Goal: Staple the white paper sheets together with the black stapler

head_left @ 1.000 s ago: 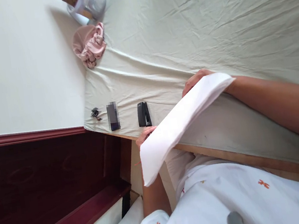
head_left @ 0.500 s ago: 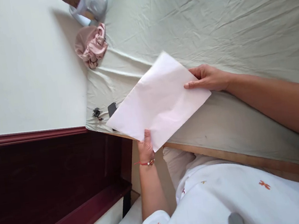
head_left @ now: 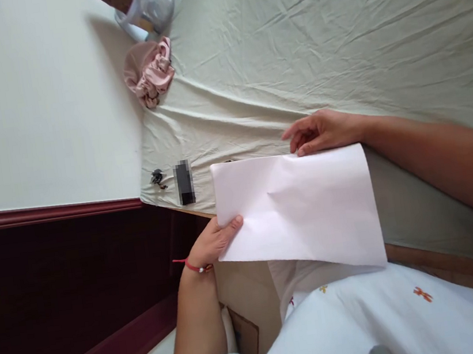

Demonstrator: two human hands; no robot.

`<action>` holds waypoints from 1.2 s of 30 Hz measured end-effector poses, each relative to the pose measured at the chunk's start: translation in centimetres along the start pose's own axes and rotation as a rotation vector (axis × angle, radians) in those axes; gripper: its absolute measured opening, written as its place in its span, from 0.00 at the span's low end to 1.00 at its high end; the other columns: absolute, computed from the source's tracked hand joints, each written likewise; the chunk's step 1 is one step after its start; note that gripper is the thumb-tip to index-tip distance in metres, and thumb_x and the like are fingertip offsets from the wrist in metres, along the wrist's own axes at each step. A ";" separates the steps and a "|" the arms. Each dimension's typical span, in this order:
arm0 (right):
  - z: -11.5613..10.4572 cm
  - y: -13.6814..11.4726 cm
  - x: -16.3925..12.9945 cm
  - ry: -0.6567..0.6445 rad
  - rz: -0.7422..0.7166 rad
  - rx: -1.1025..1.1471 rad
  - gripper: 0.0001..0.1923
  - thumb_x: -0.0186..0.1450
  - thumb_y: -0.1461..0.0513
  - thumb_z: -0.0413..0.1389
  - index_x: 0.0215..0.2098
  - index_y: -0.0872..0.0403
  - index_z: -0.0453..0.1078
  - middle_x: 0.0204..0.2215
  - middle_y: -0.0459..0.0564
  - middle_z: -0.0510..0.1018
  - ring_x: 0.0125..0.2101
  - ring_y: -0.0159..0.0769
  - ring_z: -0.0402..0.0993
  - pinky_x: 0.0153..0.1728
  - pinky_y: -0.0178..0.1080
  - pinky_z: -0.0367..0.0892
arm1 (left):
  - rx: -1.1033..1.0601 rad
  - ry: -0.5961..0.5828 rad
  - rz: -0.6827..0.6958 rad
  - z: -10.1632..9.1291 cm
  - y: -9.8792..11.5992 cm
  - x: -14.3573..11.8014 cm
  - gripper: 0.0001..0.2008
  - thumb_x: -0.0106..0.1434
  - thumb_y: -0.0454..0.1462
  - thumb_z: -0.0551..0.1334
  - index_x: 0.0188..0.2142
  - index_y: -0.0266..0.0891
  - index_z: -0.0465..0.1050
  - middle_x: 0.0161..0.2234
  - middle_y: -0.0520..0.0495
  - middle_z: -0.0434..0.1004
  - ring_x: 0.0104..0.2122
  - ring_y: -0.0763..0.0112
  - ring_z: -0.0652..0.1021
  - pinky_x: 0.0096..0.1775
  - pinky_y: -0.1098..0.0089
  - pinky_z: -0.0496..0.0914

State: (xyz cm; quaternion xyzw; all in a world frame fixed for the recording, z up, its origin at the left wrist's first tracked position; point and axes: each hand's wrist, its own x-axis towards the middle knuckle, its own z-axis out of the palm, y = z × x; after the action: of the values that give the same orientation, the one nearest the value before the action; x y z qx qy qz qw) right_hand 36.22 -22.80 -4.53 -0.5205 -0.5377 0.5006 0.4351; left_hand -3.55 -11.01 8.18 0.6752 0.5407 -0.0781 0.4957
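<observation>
A white sheet of paper, lightly creased, is spread in front of me over the edge of the cloth-covered surface. My left hand, with a red bracelet at the wrist, grips its left edge, thumb on top and fingers hidden underneath. My right hand is at the paper's top edge, its index finger stretched out to the left and the other fingers loosely bent. The right thumb meets or nearly meets that edge, but nothing is gripped. Left of the paper lies a black, partly blurred-out rectangular object.
A wrinkled pale green sheet covers the surface. Black tangled small items lie near its left corner. A pink bunched cloth and a clear plastic container stand by the white wall. Dark red wood panelling is at lower left.
The paper has turned from slanted to nearly level and come closer to me. My right hand has let go of its right side. My left hand has shifted left, uncovering the black object.
</observation>
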 end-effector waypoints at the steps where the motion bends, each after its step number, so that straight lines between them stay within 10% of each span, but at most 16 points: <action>1: 0.0 -0.3 -0.2 -0.040 0.013 -0.031 0.32 0.64 0.44 0.71 0.63 0.46 0.84 0.47 0.50 0.91 0.48 0.45 0.88 0.51 0.47 0.83 | 0.023 -0.039 0.009 -0.1 0.8 0.3 0.35 0.59 0.68 0.77 0.42 0.38 0.89 0.41 0.36 0.91 0.36 0.55 0.85 0.35 0.63 0.80; 9: -0.3 -1.2 -0.4 -0.013 -0.055 -0.030 0.38 0.64 0.45 0.72 0.71 0.43 0.80 0.68 0.53 0.84 0.66 0.50 0.81 0.66 0.50 0.78 | 0.327 -0.211 0.080 -0.1 6.3 1.7 0.28 0.66 0.62 0.72 0.28 0.40 0.83 0.26 0.44 0.81 0.25 0.64 0.73 0.26 0.67 0.67; 14: -0.4 -2.2 -0.8 -0.178 -0.015 -0.075 0.35 0.64 0.44 0.72 0.66 0.45 0.83 0.56 0.50 0.90 0.54 0.47 0.88 0.55 0.45 0.82 | 0.286 -0.275 0.108 0.5 8.2 2.2 0.25 0.65 0.59 0.75 0.34 0.39 0.88 0.30 0.44 0.85 0.29 0.60 0.79 0.27 0.67 0.71; 21: 0.0 -3.2 -0.7 -0.246 0.109 -0.169 0.14 0.66 0.47 0.67 0.40 0.47 0.86 0.36 0.47 0.90 0.36 0.44 0.87 0.36 0.41 0.78 | 0.120 -0.310 0.043 1.3 6.1 4.7 0.30 0.59 0.63 0.79 0.40 0.37 0.91 0.40 0.36 0.92 0.34 0.54 0.86 0.34 0.62 0.80; 36: 1.0 -4.9 0.5 -0.244 0.212 -0.528 0.15 0.59 0.62 0.65 0.45 0.47 0.84 0.38 0.49 0.90 0.39 0.50 0.87 0.36 0.44 0.75 | 0.006 -0.240 0.056 1.2 4.4 3.8 0.34 0.54 0.66 0.80 0.40 0.39 0.91 0.42 0.34 0.92 0.36 0.52 0.87 0.34 0.60 0.81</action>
State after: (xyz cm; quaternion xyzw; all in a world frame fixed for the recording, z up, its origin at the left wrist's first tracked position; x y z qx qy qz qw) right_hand 34.54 -22.16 0.21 -0.6047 -0.6401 0.4452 0.1624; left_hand 2.09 -9.07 7.76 0.6772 0.4579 -0.1461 0.5570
